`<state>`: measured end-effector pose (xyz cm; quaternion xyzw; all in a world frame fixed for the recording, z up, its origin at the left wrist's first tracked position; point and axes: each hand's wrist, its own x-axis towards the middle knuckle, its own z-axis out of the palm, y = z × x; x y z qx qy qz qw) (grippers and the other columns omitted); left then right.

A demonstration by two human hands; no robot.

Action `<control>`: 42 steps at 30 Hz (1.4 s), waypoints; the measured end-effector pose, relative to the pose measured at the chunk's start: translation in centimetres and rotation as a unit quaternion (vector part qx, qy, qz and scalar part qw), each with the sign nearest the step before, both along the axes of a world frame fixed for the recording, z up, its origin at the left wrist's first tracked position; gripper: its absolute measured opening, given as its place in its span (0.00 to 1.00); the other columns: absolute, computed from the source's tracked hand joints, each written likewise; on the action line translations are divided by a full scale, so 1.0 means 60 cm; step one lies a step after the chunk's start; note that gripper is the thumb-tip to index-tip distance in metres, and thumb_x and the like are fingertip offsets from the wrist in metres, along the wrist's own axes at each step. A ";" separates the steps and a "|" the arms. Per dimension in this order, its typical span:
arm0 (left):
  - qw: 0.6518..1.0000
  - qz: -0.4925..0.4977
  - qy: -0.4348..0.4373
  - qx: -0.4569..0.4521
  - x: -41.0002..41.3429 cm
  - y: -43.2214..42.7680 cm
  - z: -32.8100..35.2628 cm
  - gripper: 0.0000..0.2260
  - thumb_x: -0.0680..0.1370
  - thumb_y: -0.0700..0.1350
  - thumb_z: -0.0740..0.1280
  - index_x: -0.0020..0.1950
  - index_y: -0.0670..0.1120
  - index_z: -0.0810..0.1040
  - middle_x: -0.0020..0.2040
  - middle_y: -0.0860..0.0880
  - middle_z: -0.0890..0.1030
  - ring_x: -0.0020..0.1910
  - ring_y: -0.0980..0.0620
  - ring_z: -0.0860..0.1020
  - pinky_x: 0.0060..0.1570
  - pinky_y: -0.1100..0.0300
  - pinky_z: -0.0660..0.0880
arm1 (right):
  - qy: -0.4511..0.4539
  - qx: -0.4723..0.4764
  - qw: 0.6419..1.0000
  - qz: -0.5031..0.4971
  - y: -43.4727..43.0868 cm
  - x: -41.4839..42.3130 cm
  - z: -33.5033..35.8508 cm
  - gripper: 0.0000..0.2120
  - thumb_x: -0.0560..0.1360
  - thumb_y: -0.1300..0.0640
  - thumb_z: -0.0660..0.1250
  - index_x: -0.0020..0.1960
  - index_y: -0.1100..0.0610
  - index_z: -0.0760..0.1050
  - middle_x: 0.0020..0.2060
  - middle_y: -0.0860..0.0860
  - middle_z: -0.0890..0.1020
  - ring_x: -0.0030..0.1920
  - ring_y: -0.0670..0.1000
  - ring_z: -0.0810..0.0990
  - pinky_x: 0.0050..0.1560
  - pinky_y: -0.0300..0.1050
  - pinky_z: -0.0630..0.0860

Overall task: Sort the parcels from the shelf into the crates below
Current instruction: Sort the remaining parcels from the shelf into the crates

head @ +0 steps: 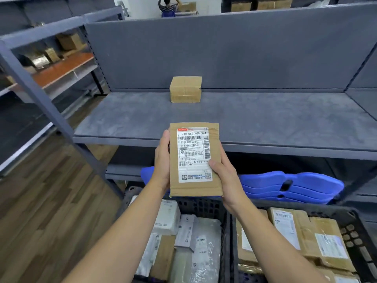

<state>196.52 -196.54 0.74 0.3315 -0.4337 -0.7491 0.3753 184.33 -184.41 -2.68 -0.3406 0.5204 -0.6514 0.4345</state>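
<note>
A flat brown cardboard parcel (194, 160) with a white shipping label faces me, held upright in front of the grey shelf (265, 121). My left hand (162, 160) grips its left edge and my right hand (226, 178) grips its lower right side, thumb on the label. One small brown box (185, 89) stands at the back of the shelf. Below are two black crates: the left crate (204, 207) holds white and grey bagged parcels, the right crate (355, 227) holds brown cardboard parcels.
Stacked blue plastic lids (295, 186) lie on the lower shelf behind the crates. A grey shelf post (40, 94) slants at the left over a wooden floor (51, 201). A person (168, 6) stands by boxes far behind the shelf.
</note>
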 end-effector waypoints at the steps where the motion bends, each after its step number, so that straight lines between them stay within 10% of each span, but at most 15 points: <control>1: 1.000 0.008 0.003 -0.002 0.003 0.016 -0.003 0.51 0.62 0.76 0.74 0.69 0.37 0.76 0.67 0.31 0.78 0.69 0.28 0.74 0.72 0.29 0.67 | -0.006 -0.003 1.000 0.005 0.013 0.000 -0.004 0.36 0.77 0.52 0.68 0.83 0.47 0.60 0.71 0.51 0.79 0.70 0.57 0.79 0.74 0.66 0.70; 21: 0.995 -0.078 -0.008 0.062 0.100 0.208 -0.123 0.38 0.74 0.67 0.72 0.73 0.40 0.74 0.70 0.32 0.76 0.70 0.27 0.73 0.71 0.25 0.64 | -0.020 0.078 0.994 -0.077 0.260 0.138 -0.083 0.38 0.77 0.47 0.69 0.82 0.40 0.57 0.71 0.41 0.78 0.70 0.44 0.77 0.73 0.51 0.72; 35: 0.992 -0.118 -0.051 0.013 0.070 0.291 -0.124 0.33 0.77 0.65 0.70 0.67 0.38 0.77 0.66 0.30 0.78 0.64 0.29 0.77 0.68 0.32 0.70 | -0.037 0.083 0.987 -0.133 0.351 0.145 -0.100 0.44 0.73 0.41 0.72 0.83 0.41 0.55 0.76 0.44 0.74 0.74 0.50 0.74 0.76 0.60 0.69; 42: 0.989 -0.103 -0.089 0.055 0.011 0.334 -0.144 0.29 0.76 0.65 0.69 0.64 0.43 0.82 0.63 0.37 0.83 0.59 0.38 0.81 0.61 0.40 0.75 | -0.057 0.076 0.989 -0.115 0.393 0.067 -0.128 0.35 0.80 0.48 0.70 0.81 0.39 0.55 0.69 0.33 0.77 0.68 0.37 0.77 0.61 0.33 0.76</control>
